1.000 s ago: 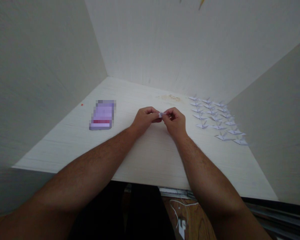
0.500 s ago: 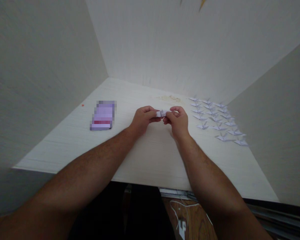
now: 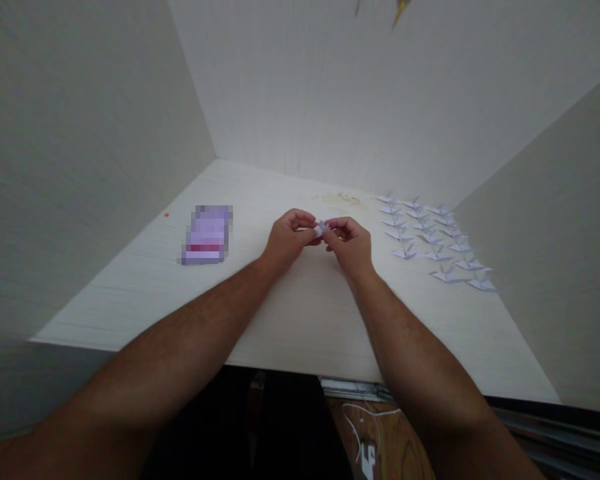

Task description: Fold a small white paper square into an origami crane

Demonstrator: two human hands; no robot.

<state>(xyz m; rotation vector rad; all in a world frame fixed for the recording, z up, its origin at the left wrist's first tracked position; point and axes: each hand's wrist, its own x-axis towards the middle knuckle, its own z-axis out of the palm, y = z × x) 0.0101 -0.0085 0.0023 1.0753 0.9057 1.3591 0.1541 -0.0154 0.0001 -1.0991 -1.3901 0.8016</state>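
Over the middle of the white table [image 3: 300, 320], a small folded white paper piece [image 3: 322, 229] is pinched between my two hands. My left hand [image 3: 291, 238] is closed on its left side, thumb in front and fingers behind. On the right side my right hand [image 3: 351, 243] grips it with thumb and fingertips. The fingers cover much of the paper, so its exact shape is hard to make out. To the right of my right hand stand several white folded paper cranes [image 3: 436, 256] in slanting rows.
A blurred-out purple flat object [image 3: 207, 233] lies on the left of the table. Brownish marks [image 3: 345, 198] show near the back wall. Pale walls [image 3: 330, 87] enclose the table on three sides. Below the front edge, a white cable [image 3: 353, 427] lies on the wooden floor.
My hands have drawn closer together around the paper, and less of it shows between them. The paper looks turned or more compact than before. The cranes stay where they were.
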